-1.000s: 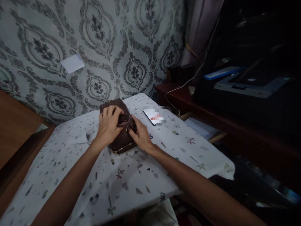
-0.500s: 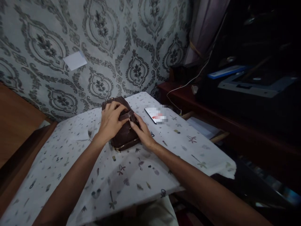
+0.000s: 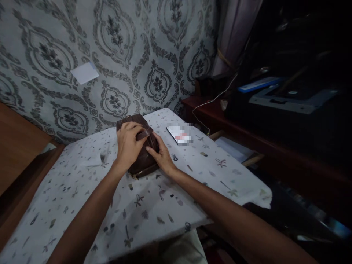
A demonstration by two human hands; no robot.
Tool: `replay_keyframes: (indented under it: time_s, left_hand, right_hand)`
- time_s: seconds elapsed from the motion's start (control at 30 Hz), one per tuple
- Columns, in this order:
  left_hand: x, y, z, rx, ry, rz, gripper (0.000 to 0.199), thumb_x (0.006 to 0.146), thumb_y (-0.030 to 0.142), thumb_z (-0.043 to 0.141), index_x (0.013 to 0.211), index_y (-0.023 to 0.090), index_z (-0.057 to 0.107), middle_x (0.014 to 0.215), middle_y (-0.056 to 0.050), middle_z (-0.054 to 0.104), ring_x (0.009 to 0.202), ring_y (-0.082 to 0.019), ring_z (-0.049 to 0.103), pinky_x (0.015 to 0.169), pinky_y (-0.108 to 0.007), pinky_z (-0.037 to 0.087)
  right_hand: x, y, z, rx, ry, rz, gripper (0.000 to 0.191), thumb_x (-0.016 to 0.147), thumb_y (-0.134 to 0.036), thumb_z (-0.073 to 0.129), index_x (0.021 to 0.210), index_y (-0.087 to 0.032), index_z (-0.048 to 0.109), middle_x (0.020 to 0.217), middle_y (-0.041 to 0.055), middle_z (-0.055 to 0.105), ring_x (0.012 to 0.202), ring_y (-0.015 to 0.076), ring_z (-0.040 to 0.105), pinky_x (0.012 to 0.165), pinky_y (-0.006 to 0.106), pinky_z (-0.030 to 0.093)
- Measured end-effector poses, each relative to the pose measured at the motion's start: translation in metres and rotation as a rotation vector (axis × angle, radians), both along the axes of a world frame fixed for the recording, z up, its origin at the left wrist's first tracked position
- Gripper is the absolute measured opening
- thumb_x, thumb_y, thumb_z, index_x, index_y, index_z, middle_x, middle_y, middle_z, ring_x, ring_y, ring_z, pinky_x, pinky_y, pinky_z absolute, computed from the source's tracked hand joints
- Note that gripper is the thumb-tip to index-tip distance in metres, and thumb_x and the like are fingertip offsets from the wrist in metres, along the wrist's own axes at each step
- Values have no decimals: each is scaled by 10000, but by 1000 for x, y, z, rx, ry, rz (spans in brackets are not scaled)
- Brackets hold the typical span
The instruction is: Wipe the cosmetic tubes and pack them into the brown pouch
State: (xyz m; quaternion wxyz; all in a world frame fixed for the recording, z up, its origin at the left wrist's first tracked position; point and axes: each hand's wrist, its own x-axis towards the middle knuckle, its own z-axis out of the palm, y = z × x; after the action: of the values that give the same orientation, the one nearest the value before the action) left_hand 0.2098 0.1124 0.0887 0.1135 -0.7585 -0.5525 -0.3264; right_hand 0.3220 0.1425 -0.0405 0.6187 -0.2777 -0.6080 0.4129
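A dark brown leather-look bag (image 3: 143, 158) with a gold-coloured zip along its near edge lies on the patterned white tablecloth (image 3: 192, 194). Over its top, my left hand (image 3: 128, 141) pinches a brown strap (image 3: 145, 134) between thumb and fingers. My right hand (image 3: 164, 156) grips the bag's right side, thumb on top and fingers against the edge, partly hidden. A phone (image 3: 176, 135) with a lit, partly blurred screen lies on the cloth to the right of the bag.
Behind the table rises a wall with ornate wallpaper, bearing a white card (image 3: 84, 73). A white cable (image 3: 213, 99) runs down at the right, near a dark red shelf (image 3: 200, 106). A wooden panel (image 3: 19, 143) stands at the left.
My left thumb and fingers have lifted the strap slightly off the bag's top. My right thumb has slid a little left and down the bag. The camera view has shifted slightly.
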Motion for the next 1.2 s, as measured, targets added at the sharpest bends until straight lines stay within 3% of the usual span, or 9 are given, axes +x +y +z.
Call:
replay_keyframes:
  time_s: [0.2, 0.37, 0.5, 0.77, 0.9, 1.03, 1.2]
  left_hand:
    - [5, -1, -6, 80, -41, 9, 16, 850, 213, 705, 861, 224, 711, 900, -31, 728, 1016, -268, 586, 929, -417, 436]
    - [-3, -2, -14, 154, -160, -29, 61, 875, 253, 671, 848, 209, 703, 872, -36, 674, 940, -234, 606, 848, -368, 465]
    - [-6, -6, -19, 211, -124, -128, 69, 875, 234, 676, 814, 210, 700, 846, -27, 691, 959, -233, 605, 910, -391, 457]
    - [-14, -15, -23, 224, -18, -279, 100, 884, 149, 631, 865, 209, 709, 784, -24, 716, 932, -227, 615, 900, -416, 451]
    - [-20, -14, -26, 209, -42, -311, 92, 870, 150, 660, 843, 218, 715, 783, -13, 730, 912, -218, 636, 927, -421, 438]
    - [-23, -11, -24, 127, -202, -285, 44, 849, 227, 705, 818, 230, 736, 822, -12, 735, 892, -210, 651, 943, -399, 450]
    - [-23, -9, -17, -10, -503, -216, 95, 803, 288, 733, 760, 204, 724, 780, -2, 700, 786, -184, 633, 776, -309, 473]
  right_hand:
    - [3, -4, 2, 18, -87, 33, 730, 955, -567, 534, 1575, -248, 318, 1629, 98, 377, 1536, 241, 304, 1294, 460, 188]
    - [4, -5, 4, 26, -166, 75, 805, 974, -625, 449, 1621, -228, 180, 1686, 105, 253, 1577, 236, 192, 1307, 473, 118]
    - [5, -1, 3, 26, -193, 105, 848, 968, -657, 430, 1629, -221, 129, 1702, 110, 201, 1587, 244, 152, 1308, 488, 94]
    - [15, 0, 8, 6, -151, 244, 1029, 865, -617, 649, 1637, -267, 65, 1718, 68, 133, 1591, 268, 125, 1305, 492, 108]
    - [18, 5, 10, -29, -112, 325, 942, 896, -621, 593, 1635, -283, 116, 1726, 28, 121, 1595, 240, 114, 1310, 467, 79]
    - [16, 6, 13, -89, -107, 265, 862, 919, -723, 466, 1621, -293, 213, 1716, 9, 186, 1591, 219, 146, 1313, 442, 78]
    - [13, -2, 18, -87, -86, 183, 820, 930, -751, 409, 1598, -285, 309, 1690, 4, 271, 1572, 216, 226, 1314, 429, 116]
